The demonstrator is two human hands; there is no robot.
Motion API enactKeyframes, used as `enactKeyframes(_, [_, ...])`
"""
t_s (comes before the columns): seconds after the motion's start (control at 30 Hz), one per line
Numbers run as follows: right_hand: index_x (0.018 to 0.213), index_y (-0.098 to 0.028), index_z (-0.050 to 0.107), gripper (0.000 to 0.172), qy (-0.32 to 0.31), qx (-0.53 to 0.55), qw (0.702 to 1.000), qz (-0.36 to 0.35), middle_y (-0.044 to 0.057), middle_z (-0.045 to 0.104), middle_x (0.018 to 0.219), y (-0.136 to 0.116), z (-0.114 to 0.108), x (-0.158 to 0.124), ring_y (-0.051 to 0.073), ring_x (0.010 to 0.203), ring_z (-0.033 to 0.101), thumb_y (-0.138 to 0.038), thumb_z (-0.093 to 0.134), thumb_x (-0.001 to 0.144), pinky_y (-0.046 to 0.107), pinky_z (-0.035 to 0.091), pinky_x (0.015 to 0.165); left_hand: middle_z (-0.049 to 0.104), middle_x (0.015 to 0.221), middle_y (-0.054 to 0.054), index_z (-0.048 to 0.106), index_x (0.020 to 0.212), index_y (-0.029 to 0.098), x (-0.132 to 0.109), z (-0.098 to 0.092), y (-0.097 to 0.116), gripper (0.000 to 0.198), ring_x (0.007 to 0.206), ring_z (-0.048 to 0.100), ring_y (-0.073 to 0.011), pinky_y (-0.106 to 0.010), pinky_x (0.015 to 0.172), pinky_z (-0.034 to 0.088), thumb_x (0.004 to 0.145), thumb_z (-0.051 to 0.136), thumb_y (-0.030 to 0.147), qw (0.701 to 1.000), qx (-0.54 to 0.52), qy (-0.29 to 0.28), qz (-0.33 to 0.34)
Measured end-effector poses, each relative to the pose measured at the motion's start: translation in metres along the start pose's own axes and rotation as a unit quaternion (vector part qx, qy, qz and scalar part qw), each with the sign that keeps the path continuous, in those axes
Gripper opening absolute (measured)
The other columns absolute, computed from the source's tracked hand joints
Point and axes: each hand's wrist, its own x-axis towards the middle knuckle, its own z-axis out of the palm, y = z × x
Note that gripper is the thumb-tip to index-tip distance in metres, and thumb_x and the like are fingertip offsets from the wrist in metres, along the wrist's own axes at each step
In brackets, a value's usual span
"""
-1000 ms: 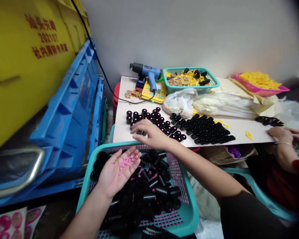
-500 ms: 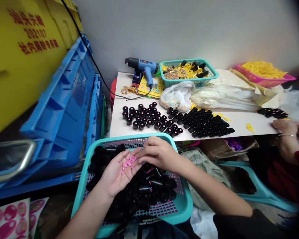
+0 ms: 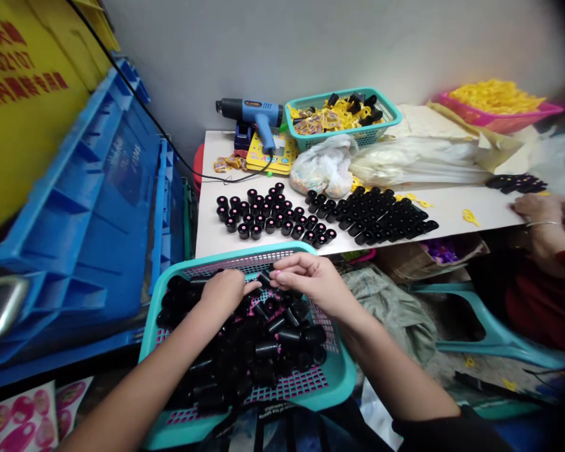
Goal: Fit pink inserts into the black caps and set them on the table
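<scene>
A teal basket [image 3: 346, 376] holds many black cylinders [image 3: 268, 349] with small pink pieces scattered among them. Over its left part, my left hand [image 3: 223, 294] is turned palm down, a finger stretched toward a black cylinder [image 3: 264, 279]; its other fingers are curled and hidden. My right hand [image 3: 306, 276] pinches a small pink piece [image 3: 275, 274] at the right end of that cylinder. Beyond the basket, upright black cylinders with pink centres [image 3: 270, 213] stand on the white table [image 3: 209, 235], beside a dense group of black cylinders [image 3: 381, 215].
A blue heat gun [image 3: 261, 115], a teal basket of yellow parts [image 3: 341, 122] and plastic bags [image 3: 324, 166] sit at the back. Blue crates [image 3: 89, 188] rise at left. Another person's hands [image 3: 541, 210] are at the table's right end.
My left hand has turned over from palm up, and its pile of pink pieces no longer shows. My right hand has moved slightly right, now with a pink piece at the cylinder. The view has shifted.
</scene>
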Motion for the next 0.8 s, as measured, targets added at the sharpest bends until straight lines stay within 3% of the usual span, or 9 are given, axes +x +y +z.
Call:
enactKeyframes(0.17, [0.081, -0.017, 0.066, 0.018, 0.029, -0.03, 0.999, -0.03, 0.001, 0.067, 0.075, 0.01, -0.01, 0.003, 0.012, 0.067, 0.062, -0.029, 0.071, 0.069, 0.028, 0.049, 0.068, 0.069, 0.068, -0.008, 0.065, 0.062, 0.018, 0.01, 0.01, 0.012, 0.022, 0.07, 0.064, -0.026, -0.031, 0.065, 0.044, 0.063, 0.068, 0.04, 0.997, 0.021, -0.053, 0.06])
enactKeyframes(0.23, [0.082, -0.018, 0.067, 0.017, 0.03, -0.071, 0.996, -0.034, 0.003, 0.067, 0.089, 0.014, -0.015, 0.005, 0.015, 0.082, 0.062, -0.03, 0.069, 0.07, 0.031, 0.048, 0.077, 0.07, 0.076, -0.006, 0.067, 0.073, 0.019, 0.003, 0.006, 0.013, 0.016, 0.074, 0.064, -0.0234, -0.03, 0.067, 0.044, 0.068, 0.064, 0.034, 0.995, 0.015, -0.051, 0.08])
enactKeyframes(0.3, [0.079, -0.018, 0.068, 0.015, -0.015, -0.128, 0.991, -0.023, 0.005, 0.064, 0.104, 0.016, -0.018, 0.005, 0.02, 0.108, 0.055, -0.03, 0.07, 0.07, 0.035, 0.041, 0.091, 0.07, 0.084, -0.005, 0.067, 0.084, 0.019, -0.008, -0.001, 0.013, 0.019, 0.078, 0.063, -0.0209, -0.029, 0.07, 0.044, 0.072, 0.059, 0.031, 0.995, -0.001, -0.038, 0.089])
enactKeyframes(0.37, [0.078, -0.02, 0.07, 0.013, -0.105, -0.178, 0.978, -0.003, 0.005, 0.064, 0.106, 0.016, -0.02, 0.005, 0.021, 0.125, 0.041, -0.028, 0.071, 0.069, 0.037, 0.031, 0.102, 0.069, 0.081, -0.004, 0.067, 0.09, 0.019, -0.023, -0.011, 0.013, 0.024, 0.073, 0.062, -0.0188, -0.028, 0.068, 0.045, 0.074, 0.057, 0.034, 0.995, -0.056, -0.004, 0.079])
enactKeyframes(0.43, [0.081, -0.02, 0.071, 0.014, -0.189, -0.19, 0.963, 0.015, 0.003, 0.066, 0.095, 0.016, -0.02, 0.003, 0.02, 0.124, 0.043, -0.028, 0.071, 0.07, 0.036, 0.029, 0.103, 0.066, 0.07, -0.002, 0.069, 0.091, 0.019, -0.038, -0.021, 0.014, 0.029, 0.064, 0.059, -0.0171, -0.027, 0.062, 0.045, 0.071, 0.059, 0.038, 0.987, -0.141, 0.045, 0.055])
enactKeyframes(0.53, [0.084, -0.021, 0.071, 0.017, -0.235, -0.15, 0.96, 0.008, 0.002, 0.064, 0.093, 0.014, -0.018, 0.0, 0.017, 0.104, 0.057, -0.029, 0.071, 0.07, 0.033, 0.04, 0.094, 0.058, 0.057, 0.001, 0.072, 0.086, 0.02, -0.055, -0.026, 0.016, 0.028, 0.053, 0.051, -0.0129, -0.024, 0.053, 0.042, 0.07, 0.061, 0.04, 0.961, -0.264, 0.074, 0.044])
enactKeyframes(0.67, [0.081, -0.022, 0.072, 0.015, -0.254, -0.121, 0.959, -0.019, 0.002, 0.064, 0.099, 0.009, -0.015, -0.005, 0.018, 0.109, 0.055, -0.027, 0.073, 0.068, 0.034, 0.041, 0.095, 0.036, 0.042, 0.007, 0.07, 0.096, 0.017, -0.065, -0.017, 0.015, 0.039, 0.037, 0.031, -0.0066, -0.019, 0.036, 0.026, 0.077, 0.054, 0.047, 0.873, -0.476, 0.098, -0.034])
enactKeyframes(0.73, [0.081, -0.021, 0.073, 0.013, -0.262, -0.107, 0.959, -0.032, 0.003, 0.063, 0.107, 0.006, -0.012, -0.008, 0.017, 0.111, 0.054, -0.023, 0.073, 0.068, 0.033, 0.038, 0.098, 0.036, 0.044, 0.008, 0.069, 0.1, 0.017, -0.066, -0.012, 0.016, 0.044, 0.04, 0.032, -0.0068, -0.019, 0.038, 0.028, 0.064, 0.07, 0.043, 0.862, -0.498, 0.092, -0.028])
enactKeyframes(0.8, [0.079, -0.02, 0.072, 0.012, -0.27, -0.064, 0.961, -0.018, 0.003, 0.061, 0.112, 0.004, -0.009, -0.01, 0.015, 0.105, 0.057, -0.019, 0.073, 0.067, 0.03, 0.041, 0.096, 0.045, 0.049, 0.006, 0.071, 0.092, 0.018, -0.066, -0.011, 0.019, 0.049, 0.048, 0.041, -0.0096, -0.021, 0.045, 0.036, 0.047, 0.082, 0.033, 0.874, -0.482, 0.062, 0.006])
